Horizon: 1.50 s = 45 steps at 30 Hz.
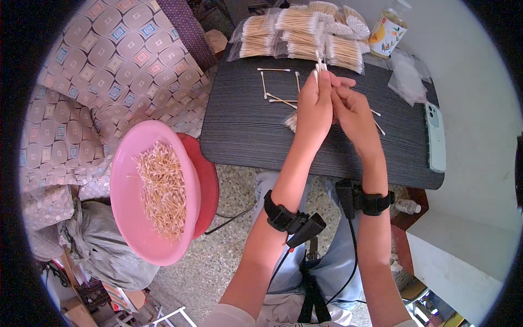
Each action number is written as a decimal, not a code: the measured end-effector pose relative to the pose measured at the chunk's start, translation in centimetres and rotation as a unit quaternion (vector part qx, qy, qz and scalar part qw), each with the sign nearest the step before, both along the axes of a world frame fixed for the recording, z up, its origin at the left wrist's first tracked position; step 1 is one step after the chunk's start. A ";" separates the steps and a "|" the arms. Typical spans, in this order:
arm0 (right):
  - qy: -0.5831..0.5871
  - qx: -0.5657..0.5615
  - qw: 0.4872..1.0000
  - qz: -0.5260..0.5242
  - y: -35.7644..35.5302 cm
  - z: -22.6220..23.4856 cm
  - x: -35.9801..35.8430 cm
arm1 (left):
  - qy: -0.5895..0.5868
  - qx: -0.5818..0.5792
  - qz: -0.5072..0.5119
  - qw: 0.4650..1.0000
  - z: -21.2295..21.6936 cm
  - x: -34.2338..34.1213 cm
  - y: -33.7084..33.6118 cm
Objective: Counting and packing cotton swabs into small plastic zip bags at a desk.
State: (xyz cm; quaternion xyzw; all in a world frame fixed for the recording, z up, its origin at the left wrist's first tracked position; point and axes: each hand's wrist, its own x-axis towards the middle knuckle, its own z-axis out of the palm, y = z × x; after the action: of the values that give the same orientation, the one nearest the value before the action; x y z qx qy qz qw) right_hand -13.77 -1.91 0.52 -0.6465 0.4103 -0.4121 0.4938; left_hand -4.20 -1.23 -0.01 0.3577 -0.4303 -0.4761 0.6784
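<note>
Over the dark table, my left hand (316, 103) pinches a few cotton swabs (321, 66), their white tips sticking up past the thumb. My right hand (353, 111) is up against it, its fingers bent in toward the left palm. Whatever those fingers grip is hidden. Loose cotton swabs (274, 69) lie scattered to the left of my hands, and a couple more stick out by the right wrist. A small clear bag of swabs (291, 122) shows partly from under my left wrist.
Filled bags of cotton swabs (302, 35) are piled along the table's (239, 136) far edge. Beside them are a bottle (388, 30), empty clear bags (408, 79) and a phone (435, 139). A pink basin (128, 212) of loose swabs rests on a red stool (207, 180) at left.
</note>
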 end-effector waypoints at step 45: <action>0.002 -0.309 0.937 -0.164 1.3 3.2 -1.1 | -0.427 -0.078 0.055 0.899 2.0 -2.2 2.4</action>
State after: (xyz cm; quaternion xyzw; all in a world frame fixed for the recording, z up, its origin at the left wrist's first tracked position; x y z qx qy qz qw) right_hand -14.87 -0.63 3.73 -0.6917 0.3636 -0.5928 0.1945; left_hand -6.42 1.17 1.95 0.4953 -0.6941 -0.2047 0.4806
